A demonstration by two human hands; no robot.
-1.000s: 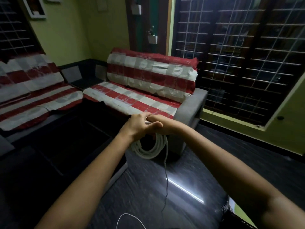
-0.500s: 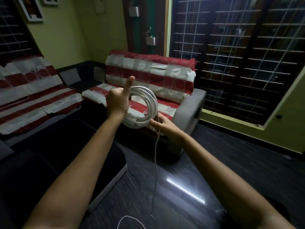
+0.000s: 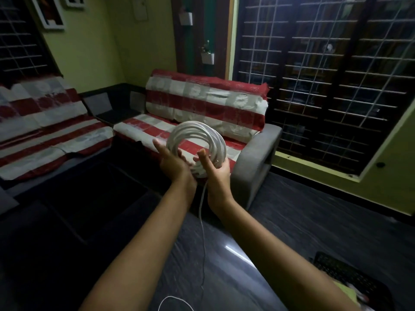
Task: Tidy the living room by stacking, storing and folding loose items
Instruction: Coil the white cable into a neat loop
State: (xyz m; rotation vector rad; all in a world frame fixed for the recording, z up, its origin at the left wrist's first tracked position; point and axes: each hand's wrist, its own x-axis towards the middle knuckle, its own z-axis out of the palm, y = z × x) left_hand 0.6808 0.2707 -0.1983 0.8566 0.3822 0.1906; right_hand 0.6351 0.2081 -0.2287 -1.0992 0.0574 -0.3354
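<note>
1. A striped red and white sofa [image 3: 202, 108] stands ahead, a barred window [image 3: 325, 75] to its right.
2. A dark mat [image 3: 345, 279] at lower right is cut off.
3. My left hand [image 3: 173, 162] rests flat-fingered against a white cable coil [image 3: 197, 140]; my right hand [image 3: 215, 169] grasps the coil's lower rim, a loose strand hanging between my wrists.

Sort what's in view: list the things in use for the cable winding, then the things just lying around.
In use:
white cable coil
loose cable tail
left hand
right hand

Lying about:
striped sofa cover
dark mat on the floor
</note>
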